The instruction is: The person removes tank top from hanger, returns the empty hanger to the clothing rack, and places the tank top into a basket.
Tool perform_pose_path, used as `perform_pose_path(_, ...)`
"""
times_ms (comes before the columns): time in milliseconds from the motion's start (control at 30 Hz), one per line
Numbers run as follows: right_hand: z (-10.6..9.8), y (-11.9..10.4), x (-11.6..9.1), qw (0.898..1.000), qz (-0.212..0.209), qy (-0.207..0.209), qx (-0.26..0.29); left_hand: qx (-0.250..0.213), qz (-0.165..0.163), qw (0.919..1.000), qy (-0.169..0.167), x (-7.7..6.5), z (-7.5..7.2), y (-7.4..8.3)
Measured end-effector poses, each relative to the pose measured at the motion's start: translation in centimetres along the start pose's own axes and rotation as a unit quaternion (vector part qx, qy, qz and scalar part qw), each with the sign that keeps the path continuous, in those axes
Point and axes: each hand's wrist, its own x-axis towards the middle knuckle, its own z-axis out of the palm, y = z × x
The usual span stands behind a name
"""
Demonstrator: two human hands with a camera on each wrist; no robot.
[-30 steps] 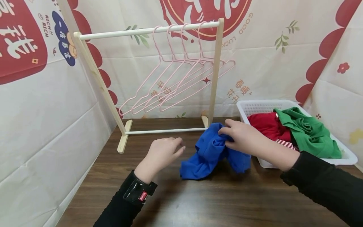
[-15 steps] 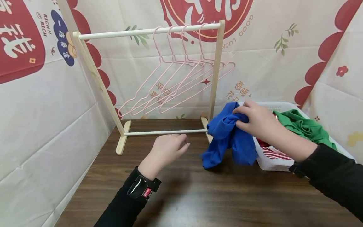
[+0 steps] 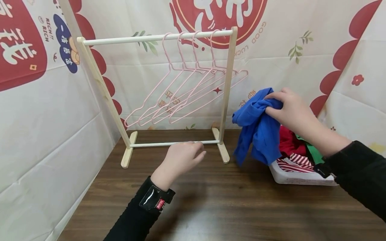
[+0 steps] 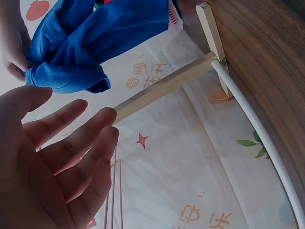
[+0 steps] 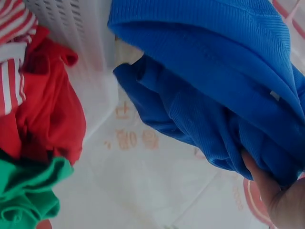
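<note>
My right hand [image 3: 297, 112] pinches a crumpled blue garment [image 3: 260, 134] between thumb and fingers, and the cloth hangs in folds in front of the white basket. Ribbed fabric of the same garment fills much of the right wrist view, with my thumb [image 5: 262, 183] pressed against it. To the left, my left hand [image 3: 181, 159] hovers before the lower bar of a small clothes rack [image 3: 126, 40], touching nothing. Its fingers [image 4: 71, 143] are spread and slightly bent in the left wrist view. Several pink hangers [image 3: 157, 85] hang on the rack's top bar.
The white basket [image 3: 301, 179] at right holds a red garment [image 3: 291, 142], a red-and-white striped one [image 3: 297, 163] and a green one [image 3: 315, 154]. A printed cloth backdrop [image 3: 271, 63] stands behind the dark wooden table [image 3: 229, 207].
My right hand has raised the blue garment off the table and carried it rightward, partly over the basket. My left hand has shifted slightly right.
</note>
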Motion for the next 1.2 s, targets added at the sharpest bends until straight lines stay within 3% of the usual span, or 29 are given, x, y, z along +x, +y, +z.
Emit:
perform_pose_path(700,-3.4,3.3,4.3,0.993,0.070,0.095,-0.023,-0.010,0.011,0.9998,0.010,1.3,0.5,0.4)
perform_pose_path(1200,-3.5,7.2,6.8,0.985,0.150,0.089,0.000,0.006,0.018,0.9997,0.013,2.7,0.5,0.8)
